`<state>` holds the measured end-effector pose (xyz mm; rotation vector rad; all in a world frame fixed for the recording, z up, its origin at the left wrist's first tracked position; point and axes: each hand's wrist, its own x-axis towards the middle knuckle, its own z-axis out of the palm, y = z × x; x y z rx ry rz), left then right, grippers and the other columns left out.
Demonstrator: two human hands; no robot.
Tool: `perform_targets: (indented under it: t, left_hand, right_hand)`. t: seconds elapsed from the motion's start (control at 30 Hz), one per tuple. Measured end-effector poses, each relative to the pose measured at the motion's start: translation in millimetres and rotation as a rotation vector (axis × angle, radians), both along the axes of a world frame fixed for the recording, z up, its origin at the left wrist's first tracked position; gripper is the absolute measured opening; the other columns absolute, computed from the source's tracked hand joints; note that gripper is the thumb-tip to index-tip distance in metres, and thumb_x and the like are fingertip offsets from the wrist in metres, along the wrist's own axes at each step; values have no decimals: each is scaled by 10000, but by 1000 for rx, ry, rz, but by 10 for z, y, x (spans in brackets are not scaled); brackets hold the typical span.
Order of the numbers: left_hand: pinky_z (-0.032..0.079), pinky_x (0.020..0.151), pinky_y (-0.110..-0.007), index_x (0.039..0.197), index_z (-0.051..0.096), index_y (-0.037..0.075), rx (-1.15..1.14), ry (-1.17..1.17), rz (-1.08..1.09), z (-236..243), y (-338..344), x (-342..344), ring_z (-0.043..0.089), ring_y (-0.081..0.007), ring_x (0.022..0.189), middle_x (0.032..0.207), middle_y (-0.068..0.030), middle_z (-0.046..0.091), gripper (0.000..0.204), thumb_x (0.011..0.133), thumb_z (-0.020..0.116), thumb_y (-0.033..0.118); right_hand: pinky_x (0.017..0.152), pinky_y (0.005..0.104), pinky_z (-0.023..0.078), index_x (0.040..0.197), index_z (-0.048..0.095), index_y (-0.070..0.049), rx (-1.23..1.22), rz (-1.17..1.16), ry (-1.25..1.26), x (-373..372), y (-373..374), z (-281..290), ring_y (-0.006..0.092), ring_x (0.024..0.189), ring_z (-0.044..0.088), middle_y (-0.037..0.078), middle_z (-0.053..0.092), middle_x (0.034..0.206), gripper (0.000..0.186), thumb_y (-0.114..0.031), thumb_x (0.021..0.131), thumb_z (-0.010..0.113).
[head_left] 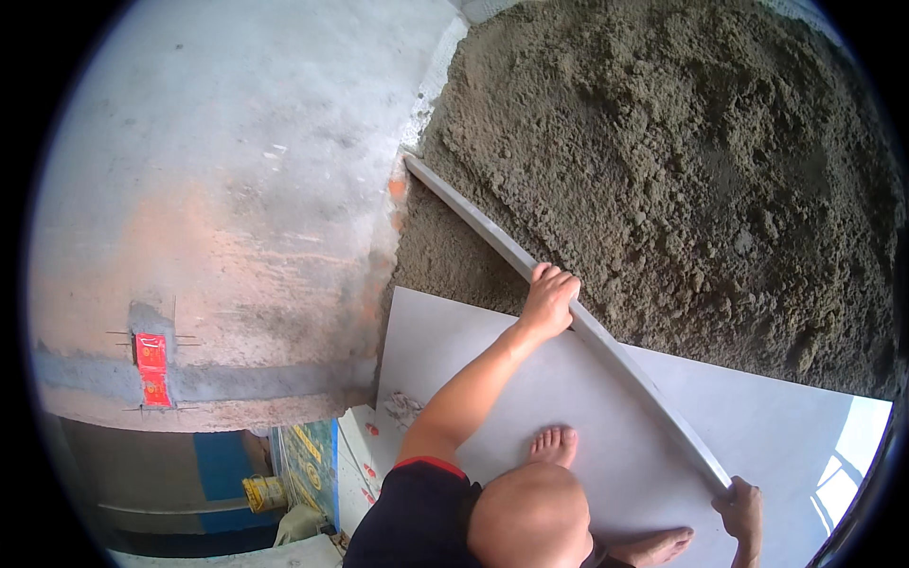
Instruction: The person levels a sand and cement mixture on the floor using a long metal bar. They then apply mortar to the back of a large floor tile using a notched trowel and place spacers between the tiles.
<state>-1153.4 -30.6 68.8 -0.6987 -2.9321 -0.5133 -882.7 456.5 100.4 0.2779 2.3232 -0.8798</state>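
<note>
A long grey metal straightedge (644,383) runs diagonally from the wall's foot down to the right. My left hand (551,301) is wrapped round its middle. Its near right end sits in my right hand (740,511), fingers closed on it. The far part lies against damp, crumbly grey-brown mortar (663,161), touching the wall corner at its tip. Beneath the near part spreads a large glossy light-grey floor tile (473,360), with my bare feet on it. The mortar left of the bar looks smoother and lower than the loose heap on the right.
A bare plastered wall (237,208) with a red-covered wall box (151,369) rises at the left. Through an opening below stand a yellow bucket (264,494) and a printed blue-and-yellow sheet (308,464). Light reflects off the tile's right corner.
</note>
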Motion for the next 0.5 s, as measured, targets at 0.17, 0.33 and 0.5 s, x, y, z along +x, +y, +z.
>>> perform_targets:
  t: [0.17, 0.33, 0.5]
  left_hand:
    - [358, 968, -429, 755, 515, 74, -10, -43, -14, 30, -77, -149, 547, -319, 898, 789, -98, 573, 234, 599, 575, -90]
    - [346, 1014, -479, 746, 528, 80, 36, 32, -95, -18, -48, -493, 537, -338, 952, 824, -100, 565, 205, 627, 606, -69]
    - [291, 1118, -506, 800, 599, 82, -89, 54, -78, -39, -49, -849, 537, -320, 1055, 921, -87, 588, 206, 646, 625, -52]
  right_hand:
    - [586, 447, 466, 761, 593, 25, 16, -20, 27, 3, -208, 39, 379, 610, 614, 198, 625, 662, 251, -140, 653, 749]
    - [575, 465, 466, 735, 559, 18, 20, -103, 40, 153, -580, 17, 403, 595, 607, 206, 611, 645, 279, -135, 690, 788]
    - [563, 477, 449, 747, 523, 12, 43, -68, 97, 168, -847, -42, 425, 595, 588, 206, 585, 635, 324, -141, 695, 805]
